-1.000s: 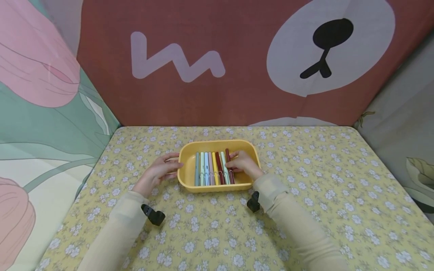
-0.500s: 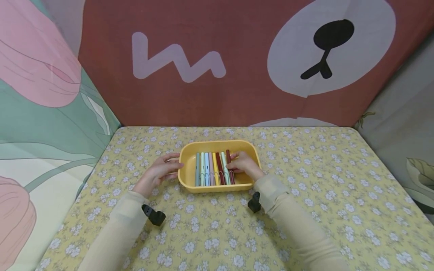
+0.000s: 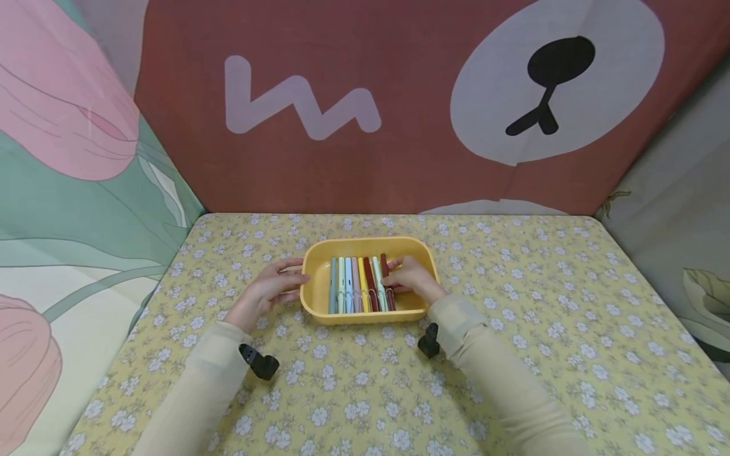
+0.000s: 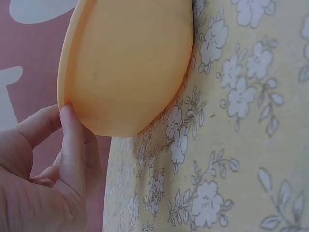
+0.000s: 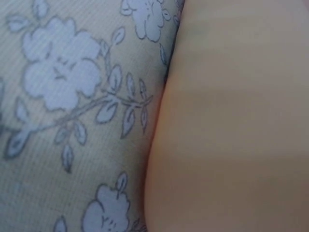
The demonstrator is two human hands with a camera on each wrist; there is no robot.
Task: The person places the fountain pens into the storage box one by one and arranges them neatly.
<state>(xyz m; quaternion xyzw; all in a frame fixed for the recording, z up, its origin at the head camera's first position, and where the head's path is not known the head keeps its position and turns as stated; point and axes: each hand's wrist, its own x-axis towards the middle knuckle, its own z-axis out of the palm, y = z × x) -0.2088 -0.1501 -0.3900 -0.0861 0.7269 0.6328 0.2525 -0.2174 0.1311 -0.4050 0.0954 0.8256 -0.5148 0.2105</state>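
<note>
A yellow plastic tray (image 3: pixel 342 320) stands on the table with several slim pens with clips lying side by side in it. From the left they run grey-blue (image 3: pixel 333 285), pale green, light blue (image 3: pixel 348 278), mauve, yellow, dark red (image 3: pixel 369 272) and pale mint. Another dark red pen (image 3: pixel 390 299) ends the row at the right. My right hand (image 3: pixel 415 278) reaches in over the tray's right side and pinches this last pen, covering part of it. With thumb and fingers, my left hand (image 4: pixel 58 164) pinches the rim at the tray's left end.
A yellow flowered cloth (image 3: pixel 365 392) covers the table. Behind it rises a wall hanging (image 3: pixel 399 177) with a reddish-brown animal print, and printed fabric lines both sides. The right wrist view shows just the cloth and the tray's outer wall (image 5: pixel 231 125).
The far end of the rightmost dark red pen has sunk slightly toward the row. Both hands keep almost the same places, and the tray stays put.
</note>
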